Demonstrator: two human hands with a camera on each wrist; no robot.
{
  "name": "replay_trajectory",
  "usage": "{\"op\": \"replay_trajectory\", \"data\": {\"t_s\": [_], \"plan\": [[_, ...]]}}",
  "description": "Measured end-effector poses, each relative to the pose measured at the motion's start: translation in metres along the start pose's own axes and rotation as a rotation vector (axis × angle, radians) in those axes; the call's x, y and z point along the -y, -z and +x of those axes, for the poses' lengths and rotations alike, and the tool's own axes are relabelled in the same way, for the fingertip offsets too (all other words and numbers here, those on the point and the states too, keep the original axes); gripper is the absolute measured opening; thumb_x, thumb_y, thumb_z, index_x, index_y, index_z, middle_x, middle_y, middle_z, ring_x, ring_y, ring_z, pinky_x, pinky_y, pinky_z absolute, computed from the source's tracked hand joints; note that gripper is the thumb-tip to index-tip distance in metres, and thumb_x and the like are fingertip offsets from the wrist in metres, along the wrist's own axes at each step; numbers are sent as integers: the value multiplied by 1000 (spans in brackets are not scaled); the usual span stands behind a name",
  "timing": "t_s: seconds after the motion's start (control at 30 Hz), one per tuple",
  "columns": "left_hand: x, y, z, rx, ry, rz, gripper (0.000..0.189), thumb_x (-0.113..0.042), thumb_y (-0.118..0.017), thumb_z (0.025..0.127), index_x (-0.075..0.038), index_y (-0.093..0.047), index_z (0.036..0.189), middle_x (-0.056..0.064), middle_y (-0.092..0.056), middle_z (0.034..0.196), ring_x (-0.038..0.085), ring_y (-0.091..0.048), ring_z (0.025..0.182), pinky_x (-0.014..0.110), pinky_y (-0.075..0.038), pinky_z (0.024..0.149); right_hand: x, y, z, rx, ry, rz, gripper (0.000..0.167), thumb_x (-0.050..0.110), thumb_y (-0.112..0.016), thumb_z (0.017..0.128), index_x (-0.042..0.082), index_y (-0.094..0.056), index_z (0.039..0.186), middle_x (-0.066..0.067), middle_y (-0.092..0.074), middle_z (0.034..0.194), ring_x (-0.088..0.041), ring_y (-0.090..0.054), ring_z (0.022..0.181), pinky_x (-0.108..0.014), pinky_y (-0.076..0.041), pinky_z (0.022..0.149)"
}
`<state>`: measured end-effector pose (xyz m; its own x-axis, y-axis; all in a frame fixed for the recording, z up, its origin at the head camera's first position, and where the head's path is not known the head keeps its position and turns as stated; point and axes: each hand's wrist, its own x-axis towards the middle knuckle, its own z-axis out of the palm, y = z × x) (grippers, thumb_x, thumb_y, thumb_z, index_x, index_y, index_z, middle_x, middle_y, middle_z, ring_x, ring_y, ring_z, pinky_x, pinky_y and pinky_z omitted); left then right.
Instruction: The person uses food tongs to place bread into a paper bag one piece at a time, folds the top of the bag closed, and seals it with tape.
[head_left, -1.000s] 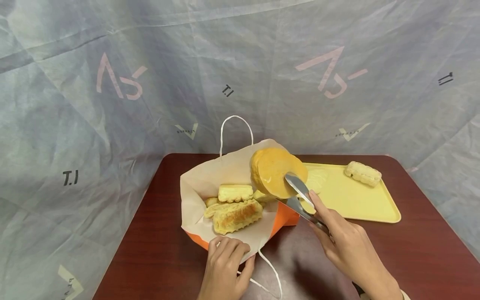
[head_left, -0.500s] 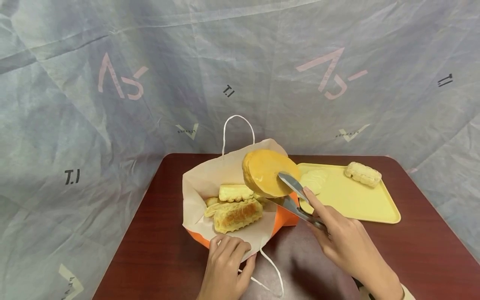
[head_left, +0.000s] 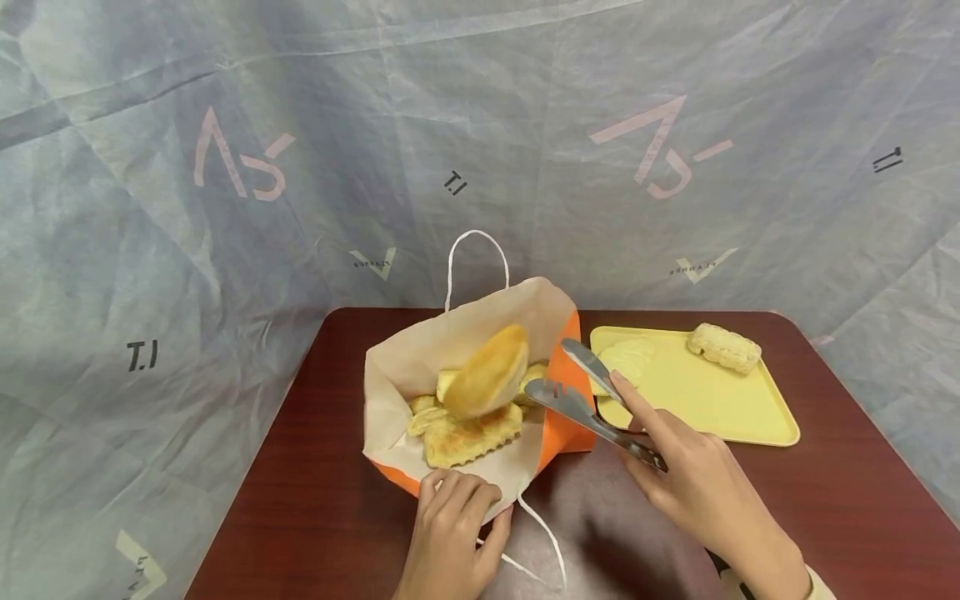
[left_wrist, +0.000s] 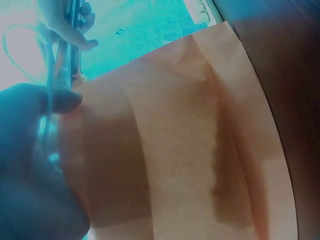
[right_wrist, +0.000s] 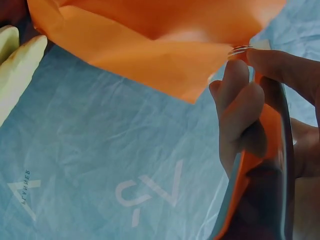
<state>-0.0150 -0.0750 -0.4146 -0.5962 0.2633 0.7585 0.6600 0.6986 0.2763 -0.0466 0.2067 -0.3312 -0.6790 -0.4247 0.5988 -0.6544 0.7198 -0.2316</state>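
A paper bag (head_left: 408,354), orange outside and pale inside, lies open toward me in the head view. My left hand (head_left: 450,529) grips its near rim, thumb outside. My right hand (head_left: 693,483) holds metal tongs (head_left: 573,407) at the bag's right side, their tips spread with nothing between them. Left of the tips, a round, flat yellow-orange bread (head_left: 491,375) is tilted on edge in the bag's mouth, blurred and clear of the tongs. Beneath it lies a browned, ridged bread (head_left: 476,437), among several other pieces partly hidden.
At the right, a yellow tray (head_left: 697,408) carries an oblong pale bread (head_left: 725,348) in its far corner and a flat pale piece (head_left: 628,360) on its left. White cord handles (head_left: 476,232) stick out of the bag. A grey printed sheet (head_left: 480,125) hangs behind the table.
The round bread, earlier between the tongs' arms, has left them and dropped leftward into the bag's mouth. The tongs have spread apart. My left hand stays on the rim.
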Motion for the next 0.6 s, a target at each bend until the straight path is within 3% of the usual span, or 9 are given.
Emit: {"op": "replay_trajectory", "data": {"t_s": [0.13,0.3,0.47,0.6], "plan": [[-1,0,1,8,8,-3,11,-24,-63,93,-18,-65,83,-8,-59,82,11,-58,78,40,-38,87,-2,3,-3,9,-22,7,62,42,-44,98,12,-41,152,10,-69,94,-6,-71,81,-20,-52,64],[0,-1,2,-21,3,-13,9,-22,-64,92,-18,-66,84,-8,-59,82,12,-59,79,41,-38,87,-5,6,-8,6,-42,28,64,34,-52,93,10,-40,152,11,-69,96,-4,-71,85,-18,-52,67],[1,-1,2,-35,-4,-15,12,-23,-61,94,-18,-66,84,-8,-59,82,13,-59,80,41,-38,87,-9,8,-13,-79,-41,-5,62,28,-49,89,10,-48,147,16,-61,86,5,-58,72,-14,-45,62],[1,-1,1,-31,1,-18,12,-23,-62,93,-17,-66,84,-7,-59,82,14,-59,81,41,-37,87,-11,7,-18,-161,-33,-34,56,34,-44,94,8,-54,142,17,-56,83,7,-48,71,-13,-41,61]]}}
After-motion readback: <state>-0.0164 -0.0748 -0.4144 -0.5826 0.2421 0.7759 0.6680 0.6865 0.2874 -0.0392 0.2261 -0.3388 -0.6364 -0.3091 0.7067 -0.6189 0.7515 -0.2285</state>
